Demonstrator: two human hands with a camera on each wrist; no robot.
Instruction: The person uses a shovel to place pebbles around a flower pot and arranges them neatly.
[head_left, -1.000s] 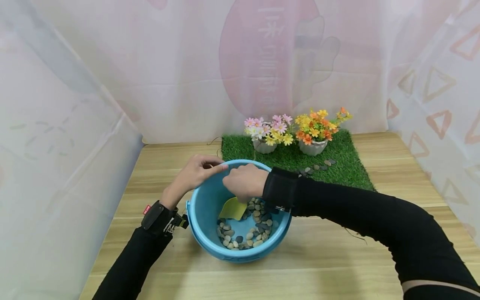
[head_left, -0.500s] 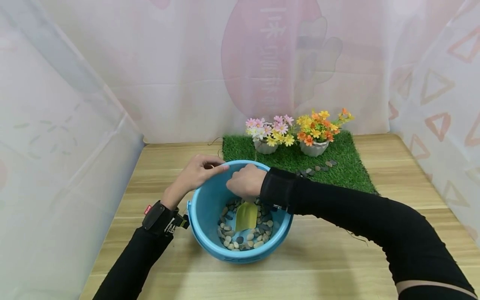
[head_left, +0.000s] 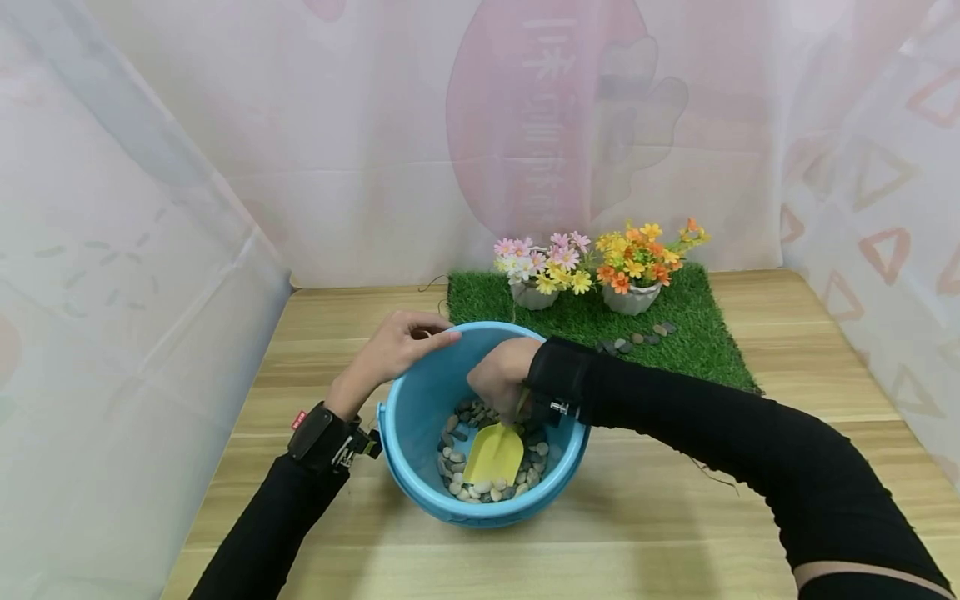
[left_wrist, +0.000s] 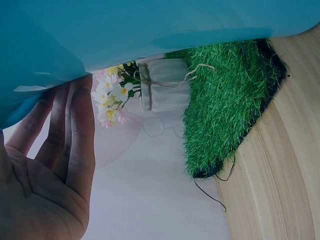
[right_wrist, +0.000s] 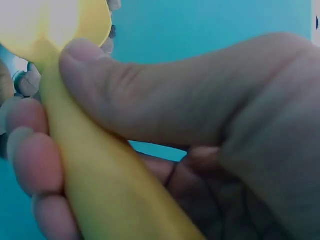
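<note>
A light blue bucket [head_left: 422, 408] stands on the table with grey, tan and white pebbles [head_left: 454, 468] over its bottom. My left hand [head_left: 392, 350] holds the bucket's far-left rim, thumb over the edge and fingers against the outer wall, as the left wrist view shows. Inside the bucket, my right hand [head_left: 501, 377] grips a small yellow shovel [head_left: 495, 455]. Its blade tilts down toward the near side, with some pale pebbles at its front edge. In the right wrist view, thumb and curled fingers wrap the shovel's handle [right_wrist: 107, 180].
Behind the bucket lies a green artificial grass mat [head_left: 705, 342]. Two white pots of flowers, pink-white-yellow [head_left: 543, 262] and orange-yellow [head_left: 641, 254], stand on it beside a short row of stones [head_left: 637, 338]. Printed fabric [head_left: 360, 208] encloses the wooden table [head_left: 675, 533].
The shovel blade has swung from the left to the middle, then toward the bucket's near side, where it meets pebbles. My right hand has moved slightly right; my left stays on the rim.
</note>
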